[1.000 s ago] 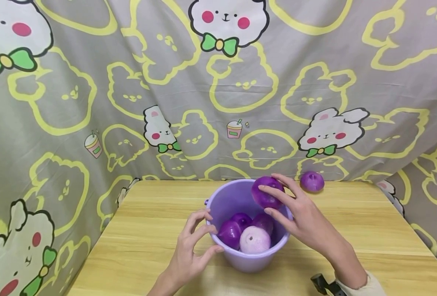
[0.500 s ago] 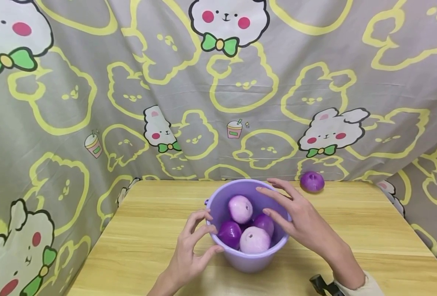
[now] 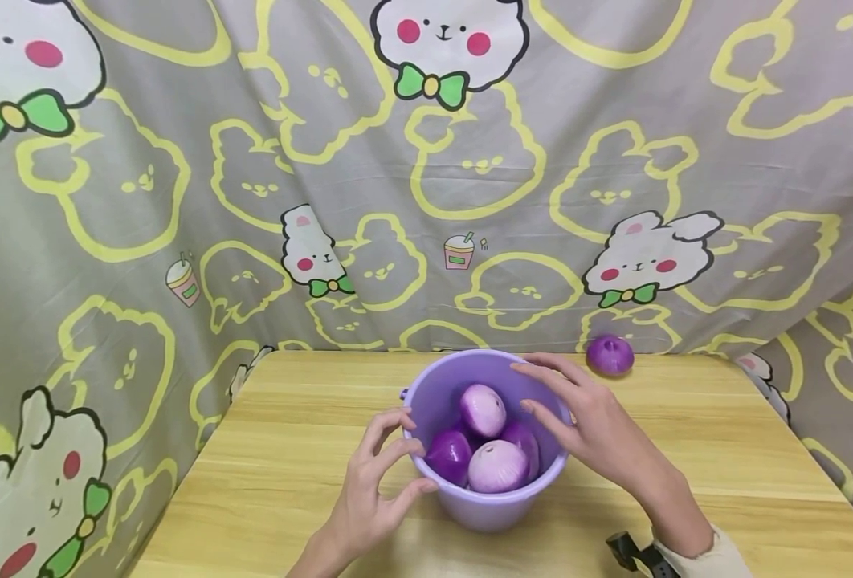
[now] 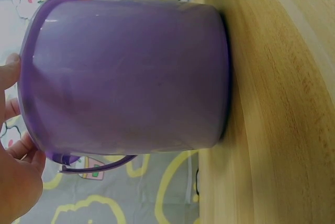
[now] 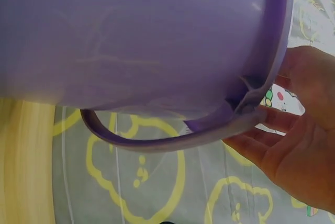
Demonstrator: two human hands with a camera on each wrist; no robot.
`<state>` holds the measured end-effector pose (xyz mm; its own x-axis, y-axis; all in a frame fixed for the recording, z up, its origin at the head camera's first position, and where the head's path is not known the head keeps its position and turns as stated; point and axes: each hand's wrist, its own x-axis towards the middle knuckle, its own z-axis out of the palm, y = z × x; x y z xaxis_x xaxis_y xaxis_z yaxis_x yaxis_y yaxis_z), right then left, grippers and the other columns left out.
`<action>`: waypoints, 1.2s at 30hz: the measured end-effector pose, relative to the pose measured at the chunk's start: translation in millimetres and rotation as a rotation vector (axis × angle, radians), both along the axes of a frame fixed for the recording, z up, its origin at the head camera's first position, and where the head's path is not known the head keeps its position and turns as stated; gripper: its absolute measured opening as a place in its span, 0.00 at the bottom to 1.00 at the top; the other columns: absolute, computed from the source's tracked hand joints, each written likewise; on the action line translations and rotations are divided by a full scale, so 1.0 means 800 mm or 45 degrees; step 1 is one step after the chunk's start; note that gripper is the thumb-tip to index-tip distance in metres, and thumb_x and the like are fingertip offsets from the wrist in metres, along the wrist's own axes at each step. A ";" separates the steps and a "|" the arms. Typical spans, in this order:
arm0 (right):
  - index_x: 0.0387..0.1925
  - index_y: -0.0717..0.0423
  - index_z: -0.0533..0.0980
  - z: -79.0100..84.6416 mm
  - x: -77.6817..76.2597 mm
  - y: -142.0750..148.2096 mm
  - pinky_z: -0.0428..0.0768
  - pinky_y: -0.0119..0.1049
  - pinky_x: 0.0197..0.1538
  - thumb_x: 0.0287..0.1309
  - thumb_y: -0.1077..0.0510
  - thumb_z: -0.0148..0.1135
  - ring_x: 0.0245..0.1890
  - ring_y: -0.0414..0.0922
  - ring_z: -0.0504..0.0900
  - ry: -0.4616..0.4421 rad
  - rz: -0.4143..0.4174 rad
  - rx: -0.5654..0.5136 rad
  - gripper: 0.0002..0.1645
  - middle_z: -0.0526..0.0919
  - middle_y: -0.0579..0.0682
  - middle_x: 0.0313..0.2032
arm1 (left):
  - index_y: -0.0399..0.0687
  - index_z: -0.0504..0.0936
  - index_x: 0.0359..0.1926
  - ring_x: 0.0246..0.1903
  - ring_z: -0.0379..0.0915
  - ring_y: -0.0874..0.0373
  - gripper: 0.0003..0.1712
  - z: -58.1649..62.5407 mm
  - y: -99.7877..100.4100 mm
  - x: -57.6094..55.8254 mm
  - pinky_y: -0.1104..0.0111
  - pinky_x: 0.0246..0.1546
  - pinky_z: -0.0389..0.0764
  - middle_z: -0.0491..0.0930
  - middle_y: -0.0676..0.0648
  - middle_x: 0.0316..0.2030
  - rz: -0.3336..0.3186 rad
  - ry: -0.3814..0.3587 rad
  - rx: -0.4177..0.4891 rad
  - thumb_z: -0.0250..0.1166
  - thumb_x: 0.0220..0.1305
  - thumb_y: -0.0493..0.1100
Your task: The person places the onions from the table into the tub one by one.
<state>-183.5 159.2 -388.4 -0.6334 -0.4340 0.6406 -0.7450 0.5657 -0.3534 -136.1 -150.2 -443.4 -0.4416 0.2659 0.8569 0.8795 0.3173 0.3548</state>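
A lilac bucket (image 3: 483,507) stands upright on the table, holding several purple onions. One onion (image 3: 483,410) lies toward the back of the pile; a paler one (image 3: 499,466) is nearest the front rim. A dark onion (image 3: 449,457) sits left, and another (image 3: 523,446) is partly covered at the right. My left hand (image 3: 372,474) touches the bucket's left rim with spread, bent fingers. My right hand (image 3: 589,413) is at the right rim, its fingers reaching over the opening with nothing in them. In the right wrist view the bucket's handle (image 5: 172,143) hangs near that hand.
A single onion (image 3: 610,356) lies on the table near the back edge, right of the bucket. The wooden table (image 3: 275,449) meets a patterned grey curtain (image 3: 369,185) behind. A black strap piece (image 3: 636,554) sits at my right wrist.
My right hand held an onion over the bucket a second ago and let it go inside. That onion has since rolled slightly. My right hand drew slightly right; the left stayed at the rim.
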 end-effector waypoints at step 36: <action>0.61 0.53 0.79 -0.014 -0.050 0.074 0.62 0.16 0.66 0.54 0.68 0.75 0.62 0.54 0.77 0.045 -0.138 -0.062 0.32 0.79 0.52 0.62 | 0.47 0.81 0.42 0.61 0.70 0.41 0.15 -0.008 -0.005 -0.005 0.58 0.71 0.69 0.74 0.40 0.53 -0.006 -0.008 -0.010 0.74 0.64 0.51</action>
<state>-223.8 218.3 -399.4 -0.6514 -0.3323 0.6820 -0.6931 0.6264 -0.3567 -140.3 -154.0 -450.1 -0.4458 0.2744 0.8520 0.8786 0.3162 0.3579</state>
